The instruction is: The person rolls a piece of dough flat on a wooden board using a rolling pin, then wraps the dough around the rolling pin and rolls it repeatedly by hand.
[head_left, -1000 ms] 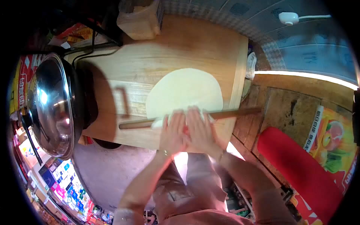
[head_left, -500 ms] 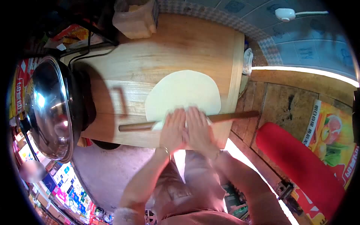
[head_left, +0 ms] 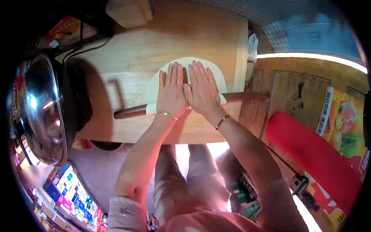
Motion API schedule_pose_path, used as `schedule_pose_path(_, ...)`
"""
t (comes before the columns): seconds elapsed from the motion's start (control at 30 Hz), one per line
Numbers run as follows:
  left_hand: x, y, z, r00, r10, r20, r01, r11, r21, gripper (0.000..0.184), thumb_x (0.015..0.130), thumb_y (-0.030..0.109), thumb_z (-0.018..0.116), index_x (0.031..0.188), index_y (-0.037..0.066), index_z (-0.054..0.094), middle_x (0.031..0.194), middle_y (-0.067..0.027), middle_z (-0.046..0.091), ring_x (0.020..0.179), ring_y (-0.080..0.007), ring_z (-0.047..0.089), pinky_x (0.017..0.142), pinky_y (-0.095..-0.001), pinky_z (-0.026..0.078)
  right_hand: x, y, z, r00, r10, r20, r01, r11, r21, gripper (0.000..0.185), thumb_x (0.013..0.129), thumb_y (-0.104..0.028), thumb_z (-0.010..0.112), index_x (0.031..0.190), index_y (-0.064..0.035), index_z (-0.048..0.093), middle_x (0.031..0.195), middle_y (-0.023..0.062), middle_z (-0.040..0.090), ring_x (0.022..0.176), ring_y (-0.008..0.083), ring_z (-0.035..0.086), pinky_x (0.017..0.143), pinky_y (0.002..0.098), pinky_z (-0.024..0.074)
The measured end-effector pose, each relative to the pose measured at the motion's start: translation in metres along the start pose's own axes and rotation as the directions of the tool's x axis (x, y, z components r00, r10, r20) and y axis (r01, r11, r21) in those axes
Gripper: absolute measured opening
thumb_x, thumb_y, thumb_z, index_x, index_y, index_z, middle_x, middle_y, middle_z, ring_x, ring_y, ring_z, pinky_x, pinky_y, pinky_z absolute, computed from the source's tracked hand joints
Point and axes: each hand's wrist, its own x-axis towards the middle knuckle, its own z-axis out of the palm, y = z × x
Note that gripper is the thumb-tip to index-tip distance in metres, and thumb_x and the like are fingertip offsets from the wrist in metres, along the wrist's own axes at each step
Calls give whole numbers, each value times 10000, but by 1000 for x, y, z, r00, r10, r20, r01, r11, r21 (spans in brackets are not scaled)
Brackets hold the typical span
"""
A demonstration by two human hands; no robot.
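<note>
Your wooden table (head_left: 193, 31) carries the work; a lidded pan (head_left: 40, 112) stands at its left side, and a plastic container (head_left: 129, 11) at the far side is cut off by the top of the view. The dough sheet (head_left: 217, 77) lies on the table ahead of you, near the middle, its far edge rounded and its near part lapped over the rolling pin (head_left: 247, 96). The pin lies crosswise and slightly slanted, its left end over the tabletop and its right end projecting past the table's side. Your left hand (head_left: 172, 91) and right hand (head_left: 202, 89) rest side by side on the dough-covered pin, fingers extended; the grip is unclosed on both, palms bearing down, nothing clenched. Judged from this posture, the step in hand is rolling the sheet on the pin; the next move calls for equal pressure from both palms so that the dough does not skew or crease. Your hands hide the pin's middle and your left thumb; you cannot tell how many turns of dough surround it.
</note>
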Motion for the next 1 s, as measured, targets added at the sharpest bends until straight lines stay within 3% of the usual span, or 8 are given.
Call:
schedule_pose_path(0.17,-126,23,23,960,109,259,-68,984,-163,574,897,229,401,1404,-37,356,1501,-162,309,1412,-296,244,1159,-465,121,-126,-42,-13,958,40,285,-90,982,164,634,933,-377,366,1346,104,372,1439,265,341,1384,391,249,1126,540,123)
schedule_pose_path(0.23,-97,24,18,936,62,347,-78,996,33,592,894,231,413,1418,-33,332,1503,-163,302,1423,-293,215,1160,-482,104,-106,-32,-2,969,85,232,-128,976,175,614,928,-354,406,1354,89,379,1448,236,349,1392,357,252,1124,534,138)
schedule_pose_path(0.37,59,-8,-16,999,28,16,-32,959,282,620,863,247,472,1401,-35,348,1509,-173,282,1399,-310,265,1140,-544,100,-17,2,0,998,27,57,-27,1000,-10,551,919,-348,429,1314,35,449,1412,179,414,1374,304,299,1114,520,167)
schedule_pose_path(0.57,-23,-11,38,999,12,-42,-13,1000,-17,549,908,302,428,1374,11,406,1392,-139,459,1344,-260,367,1140,-531,134,-28,0,20,996,33,-78,-32,999,8,494,864,-329,503,1250,-21,517,1320,136,512,1268,274,423,1070,466,258)
schedule_pose_path(0.73,131,-47,1,995,33,-94,-19,988,153,538,846,292,498,1299,2,479,1319,-148,513,1262,-299,444,1113,-544,169,99,43,3,999,37,-27,-36,999,11,480,843,-353,538,1239,-82,527,1260,89,536,1223,260,452,1070,511,218)
schedule_pose_path(0.83,92,-45,20,957,7,-290,14,998,69,519,863,334,511,1281,28,485,1270,-126,532,1238,-292,448,1108,-526,181,106,49,9,964,42,-263,-63,996,-71,438,809,-304,595,1187,-85,566,1190,82,573,1191,243,485,1047,495,244)
schedule_pose_path(0.93,105,-43,38,935,-25,-354,48,997,54,396,872,298,495,1182,59,556,1159,-124,577,1149,-297,492,1051,-525,250,87,45,23,908,63,-414,-79,997,-21,323,828,-284,570,1076,-87,629,1113,125,628,1093,246,546,989,468,326)
schedule_pose_path(1.0,148,-48,16,937,55,-344,15,980,198,280,899,284,460,944,78,644,993,-139,643,972,-275,586,907,-480,400,142,58,-3,962,117,-246,-133,990,-50,258,841,-299,546,964,-100,655,1014,114,652,1015,245,577,938,457,357)
